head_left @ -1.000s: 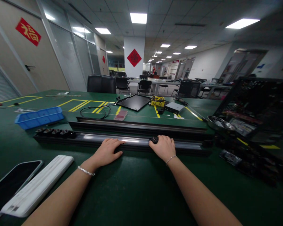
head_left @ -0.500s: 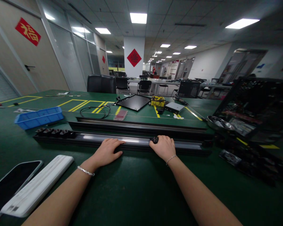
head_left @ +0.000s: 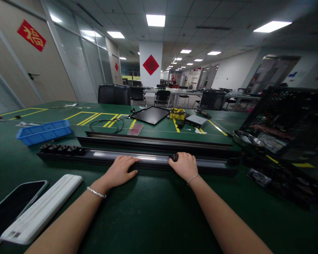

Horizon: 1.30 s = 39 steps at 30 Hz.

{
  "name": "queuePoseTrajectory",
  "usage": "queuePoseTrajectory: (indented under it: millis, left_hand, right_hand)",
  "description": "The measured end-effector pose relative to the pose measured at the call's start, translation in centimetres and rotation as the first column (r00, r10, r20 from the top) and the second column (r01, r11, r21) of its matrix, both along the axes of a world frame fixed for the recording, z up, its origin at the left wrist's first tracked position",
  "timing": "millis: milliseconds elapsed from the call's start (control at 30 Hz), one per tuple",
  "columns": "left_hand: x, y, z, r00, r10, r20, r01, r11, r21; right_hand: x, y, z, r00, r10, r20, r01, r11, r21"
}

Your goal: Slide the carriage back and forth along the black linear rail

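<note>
A long black rail [head_left: 151, 157] with a shiny channel lies across the table in front of me. My left hand [head_left: 122, 170] rests on the rail's near edge, fingers stretched over it and thumb held apart. Further right, my right hand [head_left: 184, 165] has its fingers closed around a small black round part [head_left: 174, 157] at the channel. Its fingers partly cover that part, so its exact kind is unclear. Several small black blocks [head_left: 59, 149] sit in a row at the rail's left end. Just behind lies a second long black rail [head_left: 153, 141].
Left of the rails stands a blue bin [head_left: 45, 132]. A phone [head_left: 13, 201] and a white slab-like device [head_left: 43, 210] lie near left. Farther back are a flat black panel [head_left: 149, 115], a yellow box [head_left: 177, 113] and a grey box [head_left: 196, 121]. A metal bowl [head_left: 246, 139] stands right.
Hardly anything differs. My right hand has shifted very slightly to the right with the small black part; my left hand stays in place on the rail.
</note>
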State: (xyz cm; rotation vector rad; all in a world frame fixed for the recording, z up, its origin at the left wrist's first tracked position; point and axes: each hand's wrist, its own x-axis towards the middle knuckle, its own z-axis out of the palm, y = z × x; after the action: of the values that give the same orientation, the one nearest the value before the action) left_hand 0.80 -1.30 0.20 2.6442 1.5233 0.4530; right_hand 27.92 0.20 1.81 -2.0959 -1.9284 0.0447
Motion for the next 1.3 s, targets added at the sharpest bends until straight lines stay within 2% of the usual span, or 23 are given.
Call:
queuePoseTrajectory:
  millis: [600,967,1300]
  left_hand:
    - [-0.12,0.09,-0.25,1.000,-0.006,-0.003,0.006,1.000,0.012]
    - [-0.17,0.17,-0.33,1.000,-0.005,-0.012,0.005,1.000,0.016]
    - [0.00,0.06,0.01,1.000,-0.003,-0.007,0.003,1.000,0.007]
  right_hand:
    - [0.36,0.18,0.24,1.000,0.015,0.016,-0.015,0.999,-0.029]
    - [0.67,0.02,-0.08,0.999,-0.017,-0.030,0.017,1.000,0.006]
    - [0.60,-0.07,0.54,0.999,-0.031,-0.028,0.029,0.997,-0.072]
